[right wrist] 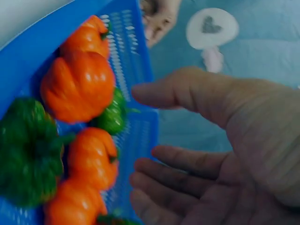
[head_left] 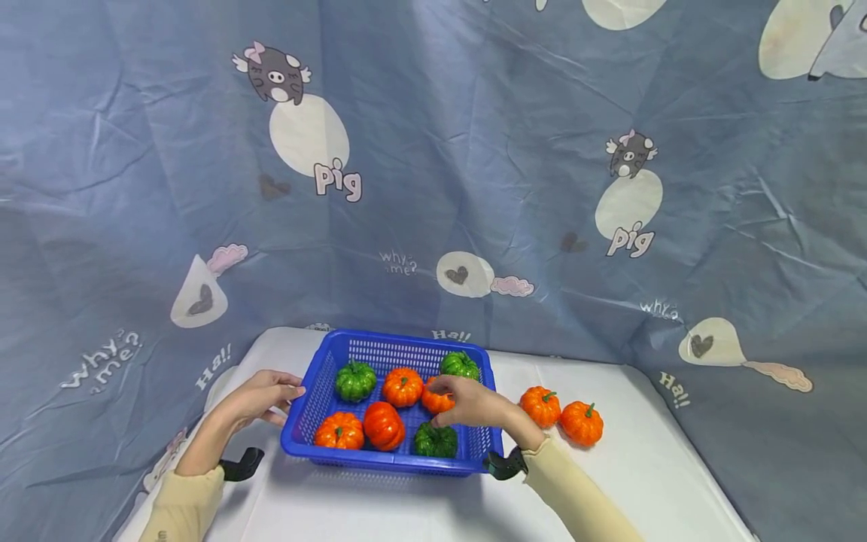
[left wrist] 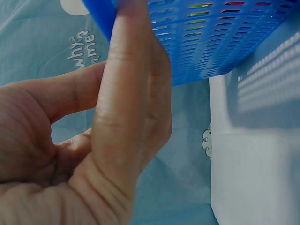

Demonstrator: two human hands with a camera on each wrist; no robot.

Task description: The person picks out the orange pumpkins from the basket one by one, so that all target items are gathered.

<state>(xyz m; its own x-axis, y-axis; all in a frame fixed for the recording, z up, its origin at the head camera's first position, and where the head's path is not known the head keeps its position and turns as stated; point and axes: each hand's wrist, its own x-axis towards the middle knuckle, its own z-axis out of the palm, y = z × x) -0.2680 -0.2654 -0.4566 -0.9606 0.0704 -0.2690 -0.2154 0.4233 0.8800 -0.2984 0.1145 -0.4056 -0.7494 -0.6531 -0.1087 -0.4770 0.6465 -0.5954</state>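
A blue plastic basket [head_left: 379, 461] with slotted walls stands on the white table, holding several small toy pumpkins. My left hand [head_left: 267, 395] is at the basket's left rim, its fingertips right at the edge and the fingers loosely bent. Over the right half of the basket hangs my right hand [head_left: 470, 403], thumb and fingers apart with nothing between them. Just below its fingertips is a dark green pumpkin [head_left: 436, 441]; an orange pumpkin [head_left: 436, 399] is partly hidden behind the hand. The right wrist view shows the right palm [right wrist: 234, 187] bare.
In the basket also lie a green pumpkin [head_left: 355, 381], another green one [head_left: 460, 365], an orange one [head_left: 403, 387], a ribbed red-orange one [head_left: 384, 425] and an orange one [head_left: 339, 431]. Two orange pumpkins [head_left: 540, 407] sit on the table to the right. A blue printed cloth [head_left: 406, 188] hangs behind.
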